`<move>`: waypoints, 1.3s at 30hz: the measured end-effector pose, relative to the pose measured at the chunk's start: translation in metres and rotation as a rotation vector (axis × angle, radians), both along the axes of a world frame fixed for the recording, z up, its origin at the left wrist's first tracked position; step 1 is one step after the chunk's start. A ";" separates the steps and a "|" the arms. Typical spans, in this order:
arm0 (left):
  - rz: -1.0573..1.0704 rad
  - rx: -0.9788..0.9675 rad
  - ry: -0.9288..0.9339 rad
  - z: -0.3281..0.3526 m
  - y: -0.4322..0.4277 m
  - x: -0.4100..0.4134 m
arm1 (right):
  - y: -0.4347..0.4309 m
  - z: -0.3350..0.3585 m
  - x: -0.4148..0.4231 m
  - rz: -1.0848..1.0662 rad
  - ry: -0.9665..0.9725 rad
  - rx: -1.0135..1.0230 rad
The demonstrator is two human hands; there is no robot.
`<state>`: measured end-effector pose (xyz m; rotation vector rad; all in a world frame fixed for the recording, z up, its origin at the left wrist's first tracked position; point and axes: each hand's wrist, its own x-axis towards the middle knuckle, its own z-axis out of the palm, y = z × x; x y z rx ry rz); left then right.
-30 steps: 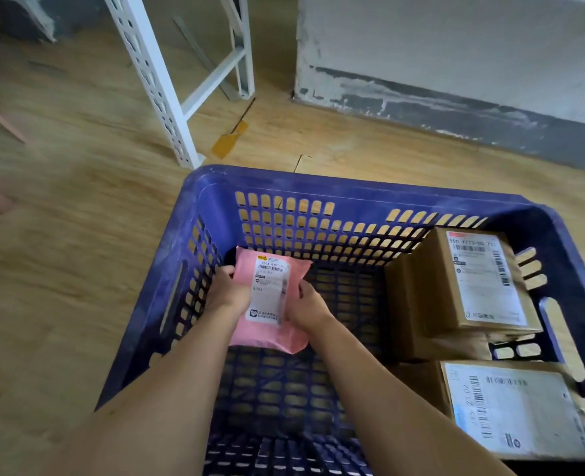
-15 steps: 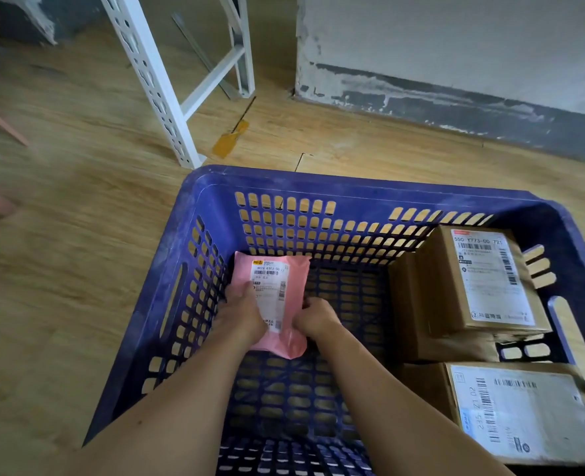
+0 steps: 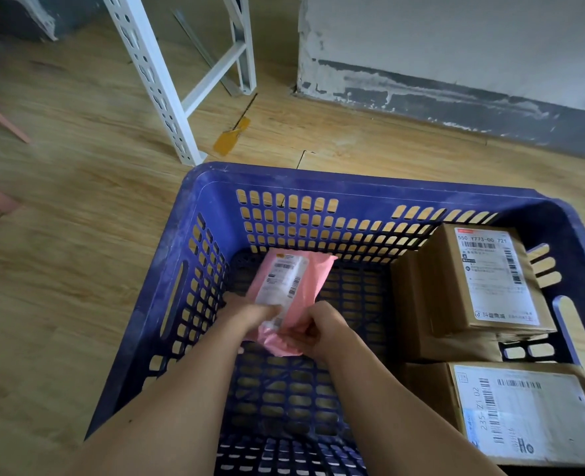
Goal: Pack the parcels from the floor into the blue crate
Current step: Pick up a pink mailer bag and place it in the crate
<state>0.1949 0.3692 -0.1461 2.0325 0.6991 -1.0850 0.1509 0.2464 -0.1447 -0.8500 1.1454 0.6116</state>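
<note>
Ok, blue crate [image 3: 352,182]: plastic, slotted walls + grid bottom; fills lower centre & right of frame; stands on the floor [image 3: 78,252], wood-look planks.
Pink parcel [image 3: 289,297]: soft mailer w/ white barcode label facing up. It's inside the crate, left-centre of frame, near the crate's left & far walls. Long axis runs from the hands up toward the far wall; near end is crumpled. Can't tell if it touches the crate bottom.
L hand [image 3: 249,312]: inside the crate at the parcel's near-left edge; fingers [image 3: 273,309] curl onto the label side, grasping the parcel.
R hand [image 3: 322,329]: just right of the L hand; fingers [image 3: 304,333] pinch the crumpled near end of the parcel.
Forearms: both bare, entering from bottom edge of frame over the crate's near side.
Upper box [image 3: 490,280]: brown cardboard, white shipping label on top, tilted, in the crate's far-right corner. More brown cardboard shows below & left of it; can't tell if same box.
Lower box [image 3: 524,413]: brown cardboard, large white label, lower right of frame, along the crate's right wall, just beside the upper box; cut off by frame edge.
Between: bare grid bottom separates parcel & boxes.
White rack [image 3: 153,77]: perforated metal legs + crossbars, upper left-centre, on the floor beyond the crate.
Yellow tag [image 3: 231,139]: flat on the floor btw rack leg & crate's far rim.
Wall [image 3: 456,46]: pale, scuffed grey base strip, upper right.
</note>
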 end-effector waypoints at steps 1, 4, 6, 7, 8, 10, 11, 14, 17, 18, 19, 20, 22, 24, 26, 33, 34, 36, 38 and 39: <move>0.060 -0.058 0.033 0.003 0.001 -0.002 | 0.000 0.002 -0.003 -0.053 -0.004 0.065; 0.229 -0.209 0.169 0.010 0.005 -0.007 | -0.003 0.010 -0.010 -0.042 -0.025 0.179; 0.360 -0.325 0.234 0.019 0.004 -0.010 | -0.007 0.015 -0.013 0.053 -0.042 0.193; 0.413 -0.353 0.211 0.022 0.002 -0.010 | -0.009 0.017 -0.014 0.104 -0.035 0.164; 0.444 -0.333 0.145 0.023 0.000 -0.009 | -0.011 0.019 -0.015 0.148 -0.017 0.108; 0.413 -0.201 -0.093 0.022 -0.001 -0.003 | -0.014 0.017 -0.014 0.187 0.036 -0.073; 0.368 -0.153 -0.207 0.020 -0.001 0.000 | -0.016 0.012 -0.014 0.148 0.062 -0.166; 0.208 -0.161 -0.406 0.020 0.000 0.009 | -0.025 -0.004 -0.013 -0.071 0.073 -0.308; 0.031 -0.130 -0.510 0.011 0.001 0.017 | -0.034 -0.009 -0.011 -0.126 0.063 -0.333; 0.015 -0.096 -0.535 0.007 0.001 0.019 | -0.034 -0.009 -0.009 -0.081 0.046 -0.330; 0.008 -0.059 -0.557 0.005 0.000 0.019 | -0.032 -0.008 -0.007 -0.019 0.026 -0.318; -0.008 -0.024 -0.584 0.003 -0.001 0.020 | -0.028 -0.007 -0.004 0.038 0.010 -0.306; -0.111 0.064 -0.653 0.000 -0.004 0.018 | -0.021 -0.008 0.002 0.097 -0.007 -0.333; -0.305 0.190 -0.684 -0.004 -0.004 0.012 | -0.014 -0.010 0.007 0.117 -0.023 -0.372; -0.492 0.259 -0.687 -0.011 -0.001 0.007 | -0.011 -0.011 0.011 0.129 -0.043 -0.352; -0.827 0.256 -0.363 -0.020 0.001 0.006 | -0.014 -0.010 0.017 0.483 -0.041 -0.453; -0.832 0.260 -0.353 -0.020 0.001 0.006 | -0.015 -0.010 0.017 0.498 -0.025 -0.457; -0.812 0.262 -0.354 -0.019 0.000 0.006 | -0.015 -0.010 0.015 0.514 0.005 -0.458; -0.782 0.250 -0.401 -0.019 -0.002 0.005 | -0.014 -0.014 0.014 0.524 0.010 -0.489; -0.765 0.254 -0.451 -0.017 -0.002 0.005 | -0.015 -0.017 0.013 0.547 0.004 -0.539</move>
